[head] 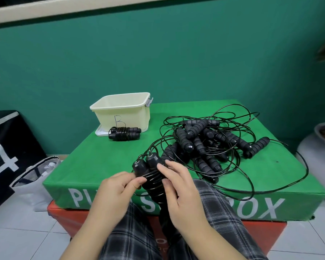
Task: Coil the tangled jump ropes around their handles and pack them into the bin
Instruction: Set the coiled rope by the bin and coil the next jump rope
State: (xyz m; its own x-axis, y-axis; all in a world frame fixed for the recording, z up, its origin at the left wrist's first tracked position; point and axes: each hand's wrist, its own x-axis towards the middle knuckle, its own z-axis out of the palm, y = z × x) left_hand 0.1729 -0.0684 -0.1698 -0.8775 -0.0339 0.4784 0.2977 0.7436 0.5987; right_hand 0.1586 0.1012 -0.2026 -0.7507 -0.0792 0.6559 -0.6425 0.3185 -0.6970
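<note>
We see a green padded box (pixel 105 162) stacked on a red one (pixel 68 216). On its top stand a cream bin (pixel 120 111) at the far left, a coiled jump rope (pixel 124 133) just before it, and a tangled heap of ropes (pixel 210 145) on the right.

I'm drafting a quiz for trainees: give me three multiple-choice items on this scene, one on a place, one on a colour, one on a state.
1. Where does the coiled rope lie?
A. inside the bin
B. in front of the bin
C. on the floor

2. What colour is the bin?
A. cream
B. red
C. blue

3. What are the hands doing?
A. resting idle
B. lifting the bin
C. holding a handle pair

Key: 1 B, it lies on the green box against the bin's front. 2 A, its walls are cream. 3 C, the left hand and right hand grip the half-wound handle pair.
</note>
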